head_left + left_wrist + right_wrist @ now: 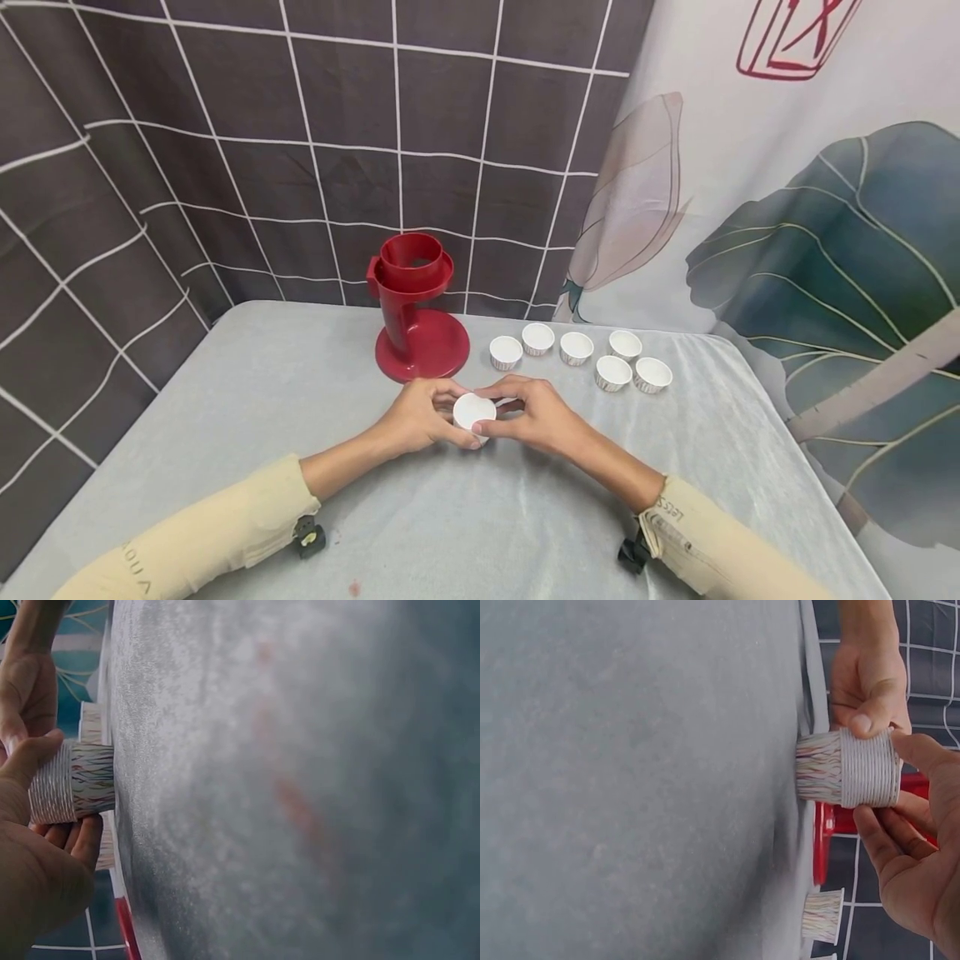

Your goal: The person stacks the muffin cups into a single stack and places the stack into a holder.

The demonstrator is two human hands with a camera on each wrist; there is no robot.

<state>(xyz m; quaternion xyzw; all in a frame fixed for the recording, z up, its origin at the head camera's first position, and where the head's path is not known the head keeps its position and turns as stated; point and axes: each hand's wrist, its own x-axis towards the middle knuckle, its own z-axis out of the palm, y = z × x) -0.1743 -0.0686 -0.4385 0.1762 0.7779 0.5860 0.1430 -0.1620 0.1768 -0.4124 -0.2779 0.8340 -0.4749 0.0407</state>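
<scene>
A nested stack of white paper baking cups (pixel 474 407) stands upright on the grey cloth in front of me. Its ribbed rims and the streaky coloured pattern of the lowest cup show in the left wrist view, where the stack's side (pixel 91 776) meets the cloth. My left hand (pixel 422 416) grips it from the left, thumb at the near side and fingers behind. From the right, my right hand (pixel 540 417) holds the same stack near its top rim, thumb in front. In the right wrist view, fingers of both hands surround the upper rims (pixel 870 771).
Just behind the hands stands a red plastic dispenser (pixel 442 346) with a round base and an upright tube. Several single baking cups (pixel 576 348) stand separately at the back right of the cloth-covered table (pixel 247 400). A dark checked curtain (pixel 345 100) hangs behind.
</scene>
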